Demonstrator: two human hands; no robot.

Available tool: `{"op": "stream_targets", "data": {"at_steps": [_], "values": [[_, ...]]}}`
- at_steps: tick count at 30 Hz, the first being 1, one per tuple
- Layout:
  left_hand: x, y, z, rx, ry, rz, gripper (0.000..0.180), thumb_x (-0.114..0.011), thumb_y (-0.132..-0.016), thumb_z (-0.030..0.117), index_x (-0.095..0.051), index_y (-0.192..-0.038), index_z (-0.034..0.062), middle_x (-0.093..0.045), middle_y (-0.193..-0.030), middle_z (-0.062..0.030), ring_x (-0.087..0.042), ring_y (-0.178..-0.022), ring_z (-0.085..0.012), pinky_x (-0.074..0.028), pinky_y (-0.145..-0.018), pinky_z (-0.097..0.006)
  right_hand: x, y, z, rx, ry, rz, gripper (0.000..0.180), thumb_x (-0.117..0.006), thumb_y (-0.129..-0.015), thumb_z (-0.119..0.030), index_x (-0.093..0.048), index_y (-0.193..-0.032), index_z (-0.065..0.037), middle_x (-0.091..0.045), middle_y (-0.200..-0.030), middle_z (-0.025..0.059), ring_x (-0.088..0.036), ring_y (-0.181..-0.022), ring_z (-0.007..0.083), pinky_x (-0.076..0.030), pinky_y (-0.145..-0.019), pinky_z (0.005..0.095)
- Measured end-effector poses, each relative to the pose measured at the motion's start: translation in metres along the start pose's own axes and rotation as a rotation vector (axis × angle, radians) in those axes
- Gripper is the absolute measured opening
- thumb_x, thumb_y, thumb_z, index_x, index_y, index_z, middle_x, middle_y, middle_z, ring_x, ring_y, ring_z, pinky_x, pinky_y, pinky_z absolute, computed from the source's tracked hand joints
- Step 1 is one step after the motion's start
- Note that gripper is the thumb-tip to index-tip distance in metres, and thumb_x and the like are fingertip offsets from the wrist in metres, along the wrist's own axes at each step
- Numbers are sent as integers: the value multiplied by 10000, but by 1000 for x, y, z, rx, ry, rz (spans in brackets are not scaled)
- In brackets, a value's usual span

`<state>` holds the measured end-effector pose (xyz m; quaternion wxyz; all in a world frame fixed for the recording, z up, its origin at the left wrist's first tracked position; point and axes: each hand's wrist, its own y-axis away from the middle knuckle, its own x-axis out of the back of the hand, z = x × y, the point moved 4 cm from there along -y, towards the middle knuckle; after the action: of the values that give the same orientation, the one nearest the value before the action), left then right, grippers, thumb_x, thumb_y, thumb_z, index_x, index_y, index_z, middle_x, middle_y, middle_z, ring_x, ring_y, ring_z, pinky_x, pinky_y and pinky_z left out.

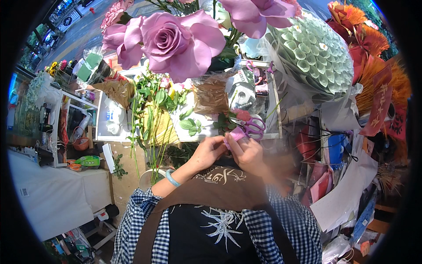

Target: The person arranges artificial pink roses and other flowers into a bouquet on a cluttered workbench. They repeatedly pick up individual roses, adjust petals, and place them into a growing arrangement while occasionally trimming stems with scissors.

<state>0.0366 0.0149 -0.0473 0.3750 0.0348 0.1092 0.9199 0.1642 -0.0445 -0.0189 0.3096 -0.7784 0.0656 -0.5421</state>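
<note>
Head view looks down on a checked shirt and brown apron, with both forearms rising from the lower edge to meet just above the chest. Left hand, a pale blue bangle on its wrist, has its fingers pinched together on a small pink piece; whether that piece is ribbon or a petal cannot be told. Right hand is closed on the same piece and touches the left — its fingertips are hidden behind the knuckles. Purple-handled scissors lie just beyond the hands, near the front edge of a white worktable, beside a small pink rose. Little free room shows: green stems crowd the table to the left, and wrapping paper and sheets press in on the right. Farther off, a big mauve rose hides the table's far side, and a domed bouquet of folded pale green cones is blurred and cut by the rim.
</note>
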Motion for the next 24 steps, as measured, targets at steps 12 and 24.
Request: {"op": "stream_targets", "data": {"at_steps": [12,24], "values": [[12,1,-17,171,-77,52,151,-520,-916,123,-630,-969,33,-625,-696,-14,-570,-643,-89,-456,-617,-257,17,0,1,-200,-189,24,409,-719,-750,-90,-629,-1144,-29,-563,-741,67,-571,-623,227,-466,-583,330],[10,0,-11,52,-42,77,189,-512,-963,165,-614,-848,54,-561,-635,32,-436,-545,-34,-331,-496,-204,16,0,18,-488,-454,160,296,-697,-760,6,-631,-1048,-6,-589,-965,122,-608,-786,264,-495,-658,327]]}}
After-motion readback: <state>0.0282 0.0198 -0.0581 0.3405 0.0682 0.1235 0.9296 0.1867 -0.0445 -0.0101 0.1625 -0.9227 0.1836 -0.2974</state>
